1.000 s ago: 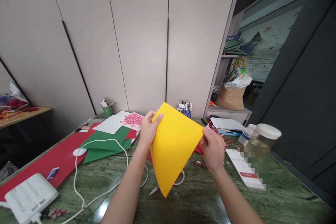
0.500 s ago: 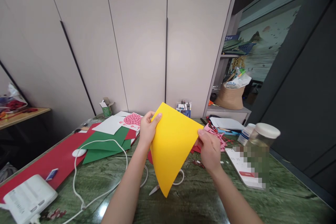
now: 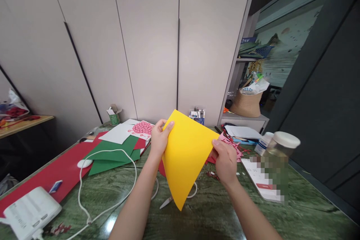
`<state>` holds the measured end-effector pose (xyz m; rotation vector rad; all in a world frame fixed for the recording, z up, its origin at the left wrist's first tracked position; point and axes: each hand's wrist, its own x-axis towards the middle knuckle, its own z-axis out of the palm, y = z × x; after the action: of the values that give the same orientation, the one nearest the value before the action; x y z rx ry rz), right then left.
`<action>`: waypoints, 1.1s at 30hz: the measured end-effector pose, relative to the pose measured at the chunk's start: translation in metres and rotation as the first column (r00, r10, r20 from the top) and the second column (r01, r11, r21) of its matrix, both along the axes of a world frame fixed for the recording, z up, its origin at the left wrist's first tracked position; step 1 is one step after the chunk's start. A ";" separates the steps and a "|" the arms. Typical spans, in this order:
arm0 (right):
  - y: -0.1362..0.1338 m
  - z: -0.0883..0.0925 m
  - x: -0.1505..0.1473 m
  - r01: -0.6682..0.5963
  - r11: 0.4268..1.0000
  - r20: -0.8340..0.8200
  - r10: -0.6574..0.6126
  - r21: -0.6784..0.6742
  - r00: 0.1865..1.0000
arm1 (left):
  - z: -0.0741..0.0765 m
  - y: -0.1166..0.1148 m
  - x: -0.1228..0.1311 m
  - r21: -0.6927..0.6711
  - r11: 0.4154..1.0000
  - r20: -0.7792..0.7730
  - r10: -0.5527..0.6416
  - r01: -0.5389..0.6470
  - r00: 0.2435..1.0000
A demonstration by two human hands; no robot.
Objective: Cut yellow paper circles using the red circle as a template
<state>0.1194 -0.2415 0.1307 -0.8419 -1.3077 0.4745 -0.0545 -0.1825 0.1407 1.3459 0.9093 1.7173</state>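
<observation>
I hold a yellow sheet of paper [image 3: 185,157] up above the green marble table [image 3: 213,213], one corner pointing down. My left hand [image 3: 159,138] is closed on the sheet's upper left edge, fingers wrapped over the top. My right hand [image 3: 225,159] pinches the sheet's right corner. Scissors [image 3: 166,202] lie on the table under the sheet, mostly hidden by it.
Green [image 3: 115,153], red [image 3: 50,174] and white [image 3: 119,134] paper sheets lie at the left, with a white cable [image 3: 81,195] and a white power bank [image 3: 29,212]. A lidded glass jar [image 3: 278,157], a phone [image 3: 261,183] and pink paper scraps [image 3: 233,146] sit at the right.
My right hand has slid a little left along the sheet's right corner, and the sheet has shifted slightly. My left hand stays where it was.
</observation>
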 end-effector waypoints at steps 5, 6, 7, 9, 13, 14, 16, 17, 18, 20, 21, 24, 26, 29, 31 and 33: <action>0.000 0.000 -0.002 0.130 0.991 -0.057 -0.129 0.017 0.990 | -0.001 -0.001 0.003 0.004 1.000 -0.010 0.000 0.000 1.000; 0.001 0.000 -0.002 0.111 0.994 -0.047 -0.111 -0.001 0.993 | -0.002 -0.001 0.003 0.006 1.000 -0.007 0.005 -0.005 1.000; 0.002 -0.001 -0.002 0.082 0.996 -0.033 -0.083 -0.018 0.996 | -0.002 0.000 0.002 0.008 1.000 -0.004 0.011 -0.011 1.000; 0.003 -0.003 -0.001 0.017 0.999 -0.007 -0.017 -0.033 1.000 | -0.002 0.001 0.001 0.011 1.000 0.003 0.022 -0.022 1.000; 0.002 -0.006 0.000 -0.043 0.999 0.037 0.043 0.017 0.998 | -0.001 0.000 0.001 0.011 1.000 0.002 0.014 -0.014 1.000; 0.001 -0.006 0.000 -0.037 0.999 0.043 0.036 0.028 0.998 | -0.001 0.000 0.001 0.010 1.000 0.001 0.009 -0.009 1.000; 0.000 -0.007 -0.001 -0.012 0.999 0.037 0.010 0.041 0.999 | 0.000 -0.002 0.002 0.008 1.000 -0.002 0.002 -0.002 1.000; -0.001 -0.007 -0.001 -0.002 0.999 0.031 0.001 0.047 1.000 | 0.000 -0.003 0.003 0.007 1.000 -0.003 0.001 -0.001 1.000; -0.001 -0.007 -0.001 0.003 0.999 0.025 -0.004 0.051 1.000 | 0.000 -0.003 0.003 0.007 1.000 -0.004 0.003 -0.003 1.000; 0.000 -0.006 -0.001 -0.003 0.999 0.035 0.002 0.051 0.999 | -0.001 -0.002 0.002 0.010 1.000 -0.002 0.011 -0.011 1.000; 0.000 -0.006 0.000 -0.011 0.999 0.050 0.009 0.052 0.999 | -0.001 -0.002 0.001 0.012 1.000 0.000 0.015 -0.015 1.000; 0.000 -0.005 0.001 -0.045 0.997 0.116 0.037 0.064 0.993 | -0.002 0.001 -0.001 0.017 1.000 0.006 0.023 -0.023 1.000; 0.000 -0.005 0.001 -0.066 0.996 0.124 0.058 0.058 0.991 | -0.003 0.002 -0.001 0.018 1.000 0.006 0.023 -0.023 1.000; -0.001 -0.006 -0.001 -0.068 0.997 0.073 0.066 0.024 0.995 | -0.002 0.001 -0.001 0.021 0.999 0.004 0.024 -0.024 1.000; -0.002 -0.006 -0.003 -0.046 0.999 0.044 0.045 0.014 0.998 | -0.002 0.001 0.000 0.023 0.999 0.002 0.025 -0.025 1.000; -0.002 -0.005 -0.004 -0.017 1.000 0.028 0.017 0.012 0.999 | -0.002 0.000 0.000 0.025 0.999 0.001 0.030 -0.030 1.000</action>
<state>0.1158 -0.2438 0.1254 -0.8307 -1.3428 0.4694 -0.0540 -0.1821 0.1392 1.3548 0.9141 1.7570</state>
